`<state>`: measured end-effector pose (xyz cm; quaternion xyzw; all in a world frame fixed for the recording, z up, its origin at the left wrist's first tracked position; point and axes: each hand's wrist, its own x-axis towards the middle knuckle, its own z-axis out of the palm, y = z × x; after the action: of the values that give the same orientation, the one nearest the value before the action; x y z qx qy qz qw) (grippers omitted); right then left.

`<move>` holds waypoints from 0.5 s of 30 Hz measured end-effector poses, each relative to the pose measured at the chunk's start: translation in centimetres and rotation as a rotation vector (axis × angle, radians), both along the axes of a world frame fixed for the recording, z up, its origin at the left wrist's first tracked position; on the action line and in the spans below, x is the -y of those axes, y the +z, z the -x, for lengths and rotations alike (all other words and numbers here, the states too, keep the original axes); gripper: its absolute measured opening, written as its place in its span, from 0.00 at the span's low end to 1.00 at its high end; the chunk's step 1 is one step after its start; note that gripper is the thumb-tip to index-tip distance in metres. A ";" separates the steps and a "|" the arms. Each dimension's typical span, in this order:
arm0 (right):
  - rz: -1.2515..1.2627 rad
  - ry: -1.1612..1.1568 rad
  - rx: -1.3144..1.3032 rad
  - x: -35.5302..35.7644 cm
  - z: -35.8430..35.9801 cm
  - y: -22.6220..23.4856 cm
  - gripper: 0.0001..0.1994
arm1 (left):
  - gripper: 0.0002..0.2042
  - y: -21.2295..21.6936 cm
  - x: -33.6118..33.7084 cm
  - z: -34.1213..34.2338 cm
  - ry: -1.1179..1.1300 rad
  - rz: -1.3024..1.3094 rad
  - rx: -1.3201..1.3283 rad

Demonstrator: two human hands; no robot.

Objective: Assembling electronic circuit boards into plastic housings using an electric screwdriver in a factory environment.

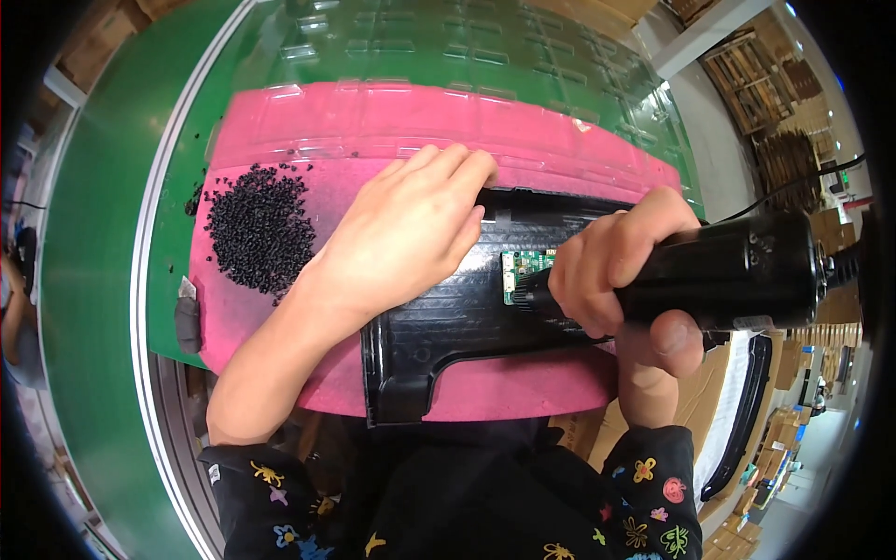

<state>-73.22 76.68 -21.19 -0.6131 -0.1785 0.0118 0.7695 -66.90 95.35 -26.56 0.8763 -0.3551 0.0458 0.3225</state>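
A black plastic housing [411, 322] lies in front of me on a pink mat [513, 397]. My left hand [411, 229] is closed over its far edge, fingers bent past the rim and thumb on the inner side. A small green circuit board [525, 265] with white connectors sits inside the housing. In my right hand [621, 266] is a thick black electric screwdriver [733, 271], held nearly level with its cable end to the right. Its front end points at the board; the tip is hidden by my fingers.
Many tiny black pieces, apparently screws [259, 229], are heaped on the mat's left. Clear moulded plastic trays [420, 47] cover the far side of the green table [98, 233]. A dark grey lump [188, 324] lies at the mat's left edge. A black cable [793, 189] runs at right.
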 end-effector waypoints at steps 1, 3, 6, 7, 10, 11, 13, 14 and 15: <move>0.037 0.027 0.011 0.0 -0.2 -0.1 0.22 | 0.12 0.0 -0.1 0.1 0.005 -0.016 -0.006; 0.038 0.025 0.018 -0.3 -0.2 0.0 0.21 | 0.12 0.1 -0.1 0.1 0.007 -0.028 -0.009; 0.028 -0.013 0.014 -0.4 0.1 0.1 0.22 | 0.13 0.3 0.0 0.1 -0.005 -0.013 -0.042; 0.019 -0.002 0.011 -0.5 0.1 0.1 0.23 | 0.13 0.2 0.0 0.1 0.001 -0.017 -0.056; -0.002 -0.043 0.035 -0.9 -0.1 0.2 0.24 | 0.12 -0.2 -0.3 0.0 0.003 -0.024 -0.019; -0.013 -0.095 0.059 -1.0 -0.4 0.1 0.25 | 0.12 -0.3 -0.5 -0.1 -0.002 -0.027 0.028; -0.191 -0.016 -0.038 0.7 -1.9 -0.7 0.23 | 0.12 -0.1 -0.6 -0.1 -0.015 -0.041 0.011; -0.326 -0.082 -0.154 1.6 -2.6 -0.3 0.19 | 0.11 0.2 -0.5 0.0 -0.032 -0.050 -0.007; -0.462 -0.157 -0.261 2.9 -3.1 0.4 0.16 | 0.11 0.7 -0.1 0.0 -0.052 -0.050 0.010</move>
<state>-70.10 73.82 -20.79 -0.4268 -0.0279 -0.0099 0.9039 -66.91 95.43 -25.88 0.8743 -0.3802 0.0328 0.2999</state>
